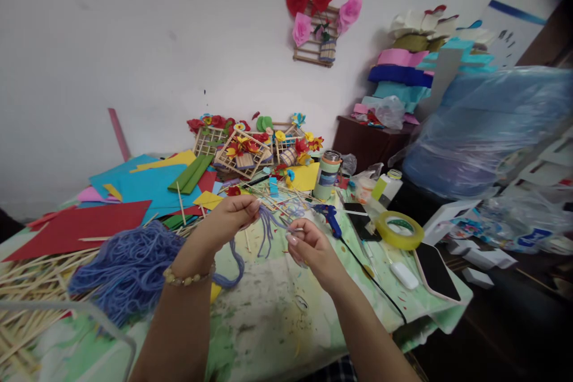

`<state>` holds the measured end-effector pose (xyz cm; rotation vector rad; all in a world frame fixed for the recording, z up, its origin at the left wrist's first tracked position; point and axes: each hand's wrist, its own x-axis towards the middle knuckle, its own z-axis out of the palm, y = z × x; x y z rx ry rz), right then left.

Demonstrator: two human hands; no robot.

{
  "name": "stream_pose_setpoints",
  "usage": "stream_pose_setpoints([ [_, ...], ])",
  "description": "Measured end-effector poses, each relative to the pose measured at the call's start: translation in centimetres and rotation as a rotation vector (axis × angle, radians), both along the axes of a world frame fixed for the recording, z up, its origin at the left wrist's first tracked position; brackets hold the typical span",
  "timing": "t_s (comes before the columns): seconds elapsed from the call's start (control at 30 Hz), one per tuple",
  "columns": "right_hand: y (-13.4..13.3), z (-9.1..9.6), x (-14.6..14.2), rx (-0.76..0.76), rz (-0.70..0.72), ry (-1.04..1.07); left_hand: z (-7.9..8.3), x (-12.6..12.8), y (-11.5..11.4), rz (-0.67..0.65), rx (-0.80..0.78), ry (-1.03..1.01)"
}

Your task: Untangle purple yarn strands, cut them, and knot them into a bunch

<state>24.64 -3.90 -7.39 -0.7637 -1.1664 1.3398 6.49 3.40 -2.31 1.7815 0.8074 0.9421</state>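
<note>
Pinched between the fingertips of my left hand (230,218) are several strands of purple-blue yarn (266,228), whose loose ends hang over the table. A thin length of this yarn stretches across to my right hand (313,250), where curled fingers close on it; the exact grip is partly hidden. Both hands are raised a little above the stained tablecloth. Behind my left wrist, a thick tail of yarn trails from under the forearm, beside a large loose heap of the same yarn (128,268).
Thin wooden sticks (27,286) and coloured paper (94,224) cover the left side. Small stick frames with paper flowers (246,152) stand at the back. To the right are a glue gun (330,219) with its cord, a bottle (326,176), yellow tape (418,233) and a phone (436,271).
</note>
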Motion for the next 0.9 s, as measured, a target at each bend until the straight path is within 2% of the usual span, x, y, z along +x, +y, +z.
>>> stream_pose_setpoints([
  [0.23,0.4,0.9,-0.7,-0.051,-0.001,-0.156,0.4,0.2,-0.3,-0.043,-0.019,-0.013],
  [0.4,0.6,0.8,-1.3,-0.092,-0.023,-0.271,0.4,0.2,-0.3,-0.058,-0.031,-0.033],
  [0.9,0.5,-0.9,-0.5,-0.177,-0.096,-0.281,-0.2,-0.1,0.0,-0.046,-0.040,-0.028],
])
